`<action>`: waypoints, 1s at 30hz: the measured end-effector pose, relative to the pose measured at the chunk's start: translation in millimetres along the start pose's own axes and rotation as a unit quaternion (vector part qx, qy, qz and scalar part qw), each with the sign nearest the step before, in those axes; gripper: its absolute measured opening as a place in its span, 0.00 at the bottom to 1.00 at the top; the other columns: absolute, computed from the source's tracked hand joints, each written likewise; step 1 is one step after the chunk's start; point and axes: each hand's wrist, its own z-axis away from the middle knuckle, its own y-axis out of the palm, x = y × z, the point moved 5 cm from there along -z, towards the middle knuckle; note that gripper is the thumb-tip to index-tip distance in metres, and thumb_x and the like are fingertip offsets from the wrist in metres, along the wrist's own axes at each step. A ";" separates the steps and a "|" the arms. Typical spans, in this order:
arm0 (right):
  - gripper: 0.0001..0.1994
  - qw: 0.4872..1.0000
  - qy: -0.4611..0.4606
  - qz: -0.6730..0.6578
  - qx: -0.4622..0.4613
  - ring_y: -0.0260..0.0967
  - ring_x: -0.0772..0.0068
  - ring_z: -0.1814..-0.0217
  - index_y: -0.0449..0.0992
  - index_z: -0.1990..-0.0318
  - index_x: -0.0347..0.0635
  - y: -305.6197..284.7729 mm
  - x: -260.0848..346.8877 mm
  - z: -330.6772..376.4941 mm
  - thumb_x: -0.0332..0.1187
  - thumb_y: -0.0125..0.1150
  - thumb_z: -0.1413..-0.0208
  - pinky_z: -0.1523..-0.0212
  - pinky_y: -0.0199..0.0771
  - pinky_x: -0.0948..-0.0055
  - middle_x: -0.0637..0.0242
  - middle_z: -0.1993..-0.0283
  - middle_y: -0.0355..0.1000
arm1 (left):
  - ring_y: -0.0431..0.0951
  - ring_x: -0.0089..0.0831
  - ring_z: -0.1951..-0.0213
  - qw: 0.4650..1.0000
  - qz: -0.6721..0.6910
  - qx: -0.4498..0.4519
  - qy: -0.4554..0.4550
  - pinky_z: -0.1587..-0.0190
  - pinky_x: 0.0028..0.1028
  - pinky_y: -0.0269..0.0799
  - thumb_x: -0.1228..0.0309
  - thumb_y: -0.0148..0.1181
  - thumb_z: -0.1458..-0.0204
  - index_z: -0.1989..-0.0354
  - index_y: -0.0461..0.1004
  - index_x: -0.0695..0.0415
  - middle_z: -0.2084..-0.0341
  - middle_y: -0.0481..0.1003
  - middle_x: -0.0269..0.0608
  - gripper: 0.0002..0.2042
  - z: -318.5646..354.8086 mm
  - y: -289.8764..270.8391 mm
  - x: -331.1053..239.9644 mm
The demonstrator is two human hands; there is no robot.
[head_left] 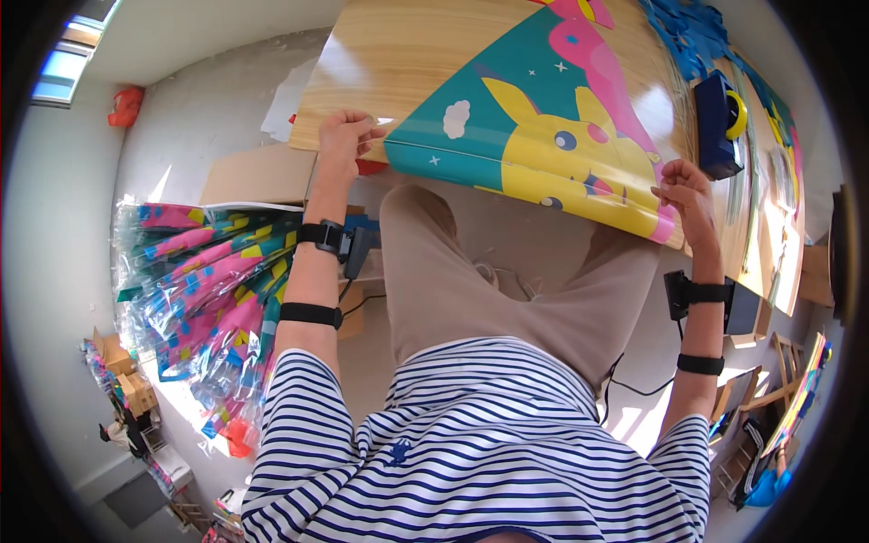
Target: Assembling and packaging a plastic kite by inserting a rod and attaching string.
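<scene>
A glossy printed sheet [462, 109] lies on the wooden table, its near part bent down over the front edge. It is teal with a white cloud, a yellow long-eared cartoon figure and a pink border. My right hand [688, 195] is at its right border, thumb and fingertips pinched against the edge. Beside the sheet's left corner is my left hand [344, 140], fingers curled and drawn together just short of the corner. Whatever those fingers may hold is too small to make out. Both my forearms wear black straps with small devices.
Clear-wrapped colourful bundles [217, 290] fan out at my left by a cardboard box [258, 176]. On the table's right stands a dark blue box with a yellow round part [724, 122]; blue strips [688, 36] lie beyond. My knees are under the table's front edge.
</scene>
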 end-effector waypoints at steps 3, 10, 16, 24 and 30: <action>0.11 1.000 -0.005 0.003 0.001 0.67 0.80 0.72 0.72 0.57 0.39 -2.6 3.4 -0.4 0.20 0.56 0.49 0.51 0.78 0.74 0.71 0.69 0.69 | 0.85 0.33 0.64 1.000 -0.019 0.007 0.005 0.74 0.20 0.68 0.80 0.58 0.43 0.61 0.71 0.61 0.71 0.76 0.38 0.04 -2.9 3.2 2.8; 0.11 1.000 -0.015 -0.022 0.002 0.67 0.83 0.70 0.74 0.59 0.39 1.0 12.1 -0.2 0.18 0.62 0.51 0.66 0.69 0.82 0.73 0.71 0.70 | 0.85 0.32 0.65 0.999 -0.039 0.000 0.018 0.76 0.19 0.66 0.81 0.56 0.42 0.63 0.72 0.61 0.74 0.75 0.36 0.02 -5.8 4.5 5.8; 0.11 1.000 -0.009 -0.019 -0.003 0.66 0.83 0.70 0.74 0.59 0.39 -0.1 9.3 -2.1 0.19 0.61 0.51 0.65 0.69 0.82 0.74 0.70 0.70 | 0.85 0.31 0.67 0.999 -0.036 -0.011 0.021 0.76 0.20 0.65 0.80 0.57 0.42 0.64 0.73 0.61 0.76 0.74 0.36 0.01 -3.6 4.4 4.6; 0.11 1.000 -0.005 -0.018 -0.002 0.66 0.83 0.70 0.74 0.59 0.39 0.3 8.4 -1.5 0.19 0.61 0.51 0.65 0.69 0.82 0.73 0.70 0.70 | 0.85 0.31 0.67 0.998 -0.053 -0.010 0.019 0.77 0.20 0.64 0.81 0.58 0.43 0.63 0.73 0.62 0.74 0.74 0.36 0.02 -7.1 1.8 10.5; 0.11 1.000 -0.007 -0.020 0.003 0.66 0.82 0.70 0.74 0.59 0.39 1.7 8.9 -1.6 0.20 0.60 0.51 0.64 0.70 0.82 0.73 0.71 0.70 | 0.85 0.31 0.71 0.998 -0.036 -0.028 0.039 0.76 0.22 0.64 0.80 0.59 0.47 0.64 0.74 0.63 0.71 0.77 0.39 0.04 -5.3 -2.0 7.7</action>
